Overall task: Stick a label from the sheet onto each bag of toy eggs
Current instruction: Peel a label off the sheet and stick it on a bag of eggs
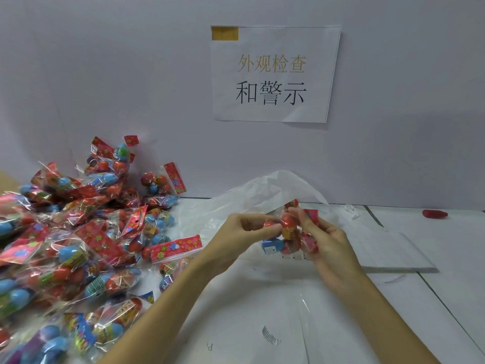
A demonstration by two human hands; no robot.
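Note:
A clear bag of toy eggs [290, 233], red and blue inside with a red flowered header, is held above the table between both hands. My left hand [244, 229] pinches its left side. On the right side, my right hand [325, 235] wraps its fingers around the bag. A white label sheet [388, 252] lies flat on the table just right of my right hand. Small white labels show on the bag's lower edge.
A big heap of egg bags [78, 237] fills the left of the table up to the wall. A crumpled clear plastic bag [267, 190] lies behind my hands. A red object [434, 214] sits at the far right. A paper sign [273, 74] hangs on the wall.

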